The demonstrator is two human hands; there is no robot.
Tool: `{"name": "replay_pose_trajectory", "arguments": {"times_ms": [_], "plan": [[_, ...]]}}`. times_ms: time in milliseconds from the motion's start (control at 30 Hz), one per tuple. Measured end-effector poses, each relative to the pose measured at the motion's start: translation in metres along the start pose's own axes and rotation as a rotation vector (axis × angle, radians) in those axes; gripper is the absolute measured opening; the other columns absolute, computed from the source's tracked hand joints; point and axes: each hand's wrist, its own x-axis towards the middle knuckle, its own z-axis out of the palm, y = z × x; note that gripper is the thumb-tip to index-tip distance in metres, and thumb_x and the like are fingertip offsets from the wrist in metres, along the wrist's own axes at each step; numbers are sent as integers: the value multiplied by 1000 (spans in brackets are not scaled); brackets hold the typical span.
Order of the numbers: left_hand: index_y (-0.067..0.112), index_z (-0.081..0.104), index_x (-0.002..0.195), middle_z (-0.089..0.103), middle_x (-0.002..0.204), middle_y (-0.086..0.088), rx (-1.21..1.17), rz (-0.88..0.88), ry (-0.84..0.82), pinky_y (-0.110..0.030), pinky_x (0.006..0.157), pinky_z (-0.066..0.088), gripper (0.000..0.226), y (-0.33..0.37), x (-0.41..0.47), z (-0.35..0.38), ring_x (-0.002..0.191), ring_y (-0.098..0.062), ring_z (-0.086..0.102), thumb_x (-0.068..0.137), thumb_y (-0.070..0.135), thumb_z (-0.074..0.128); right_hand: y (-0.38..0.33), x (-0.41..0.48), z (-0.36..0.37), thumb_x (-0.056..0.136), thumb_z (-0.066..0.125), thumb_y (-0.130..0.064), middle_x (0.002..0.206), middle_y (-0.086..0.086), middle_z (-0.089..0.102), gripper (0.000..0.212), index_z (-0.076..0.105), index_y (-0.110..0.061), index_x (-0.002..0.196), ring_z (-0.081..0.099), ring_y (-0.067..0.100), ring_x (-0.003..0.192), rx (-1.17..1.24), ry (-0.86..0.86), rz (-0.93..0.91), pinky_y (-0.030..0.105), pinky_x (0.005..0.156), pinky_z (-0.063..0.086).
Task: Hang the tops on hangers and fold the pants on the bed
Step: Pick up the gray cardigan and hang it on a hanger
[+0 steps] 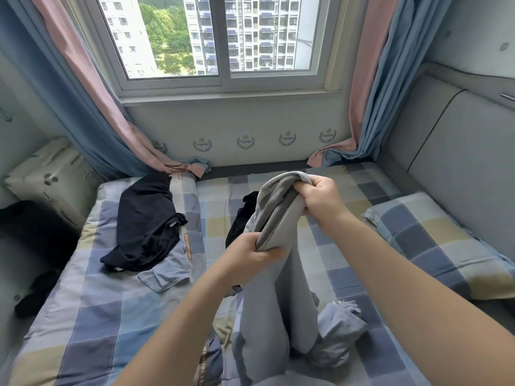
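Note:
Light grey pants [278, 296] hang above the checkered bed [97, 316], held up by the waistband. My left hand [250, 256] grips the near end of the waistband and my right hand [320, 197] grips the far end. The legs drop down onto the sheet in front of me. A black top [145, 221] lies crumpled on the bed to the left. Another dark garment [242, 215] shows partly behind the pants. A light blue garment [164, 274] lies beside the black top, and crumpled light blue cloth [340, 324] sits by the pant legs.
A checkered pillow [434, 243] lies on the right against the grey padded headboard [459, 162]. The window and blue-pink curtains [92, 112] stand behind the bed. A pale box [47, 174] and dark items [33, 235] sit off the bed's left side.

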Motion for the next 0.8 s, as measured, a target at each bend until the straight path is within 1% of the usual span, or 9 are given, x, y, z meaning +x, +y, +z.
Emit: {"name": "replay_pose_trajectory", "arguments": {"times_ms": [67,133,267,333,433,500,600,700,800], "plan": [[13,48,69,40,63,5,-10,-6,-36,-26,55,30,38,3,-2,-5,60,-14,35,81,43,69,7,1,-1,101,54,-13,84,10,68,23,70,-16,85,64,23,77,-11,9,56,45,71,58],[10,55,73,42,62,4,-53,9,0,-24,54,31,35,6,-5,-7,59,-14,37,92,35,68,12,0,0,103,53,-17,96,12,71,17,69,-15,97,70,22,82,12,-47,124,43,69,62],[7,73,91,75,80,-10,-493,-156,342,-31,66,55,27,14,-6,-23,73,-26,69,96,33,67,24,-12,0,101,58,-30,118,3,65,27,55,-18,125,66,22,107,-130,-163,183,42,84,60],[10,69,93,77,77,-8,-645,-246,401,-27,55,57,27,14,-6,-36,68,-20,74,96,37,66,29,-28,2,98,61,-31,112,-3,66,24,58,-22,120,66,16,103,-225,-172,96,32,78,57],[7,64,102,75,76,-6,-846,-299,403,-28,55,57,27,14,-8,-39,67,-18,73,99,33,62,41,-58,8,95,63,-26,91,0,73,9,61,-19,100,71,18,82,-192,-182,-45,27,66,55],[6,64,108,76,88,-10,-926,-267,380,-32,62,60,26,15,-10,-35,76,-21,75,101,30,59,55,-76,15,91,63,-32,82,2,72,15,58,-18,95,69,19,72,-162,-165,-115,27,63,55],[4,64,110,76,91,-12,-997,-215,366,-34,67,62,26,24,-14,-30,79,-22,75,103,29,56,78,-98,29,78,66,-57,94,-10,68,40,53,-28,103,66,5,89,-274,-246,-73,24,77,54],[-2,63,116,76,94,-15,-1020,-186,329,-34,64,62,32,40,-19,-22,80,-25,75,102,27,57,91,-104,47,66,71,-62,119,-10,60,69,48,-29,123,57,8,113,-323,-294,3,37,96,51],[-6,62,119,72,111,-24,-1001,-180,291,-37,68,63,36,50,-23,-13,94,-34,74,102,25,56,89,-98,57,75,68,-54,111,-10,66,55,52,-34,124,62,10,103,-267,-135,-21,32,86,53]]}}
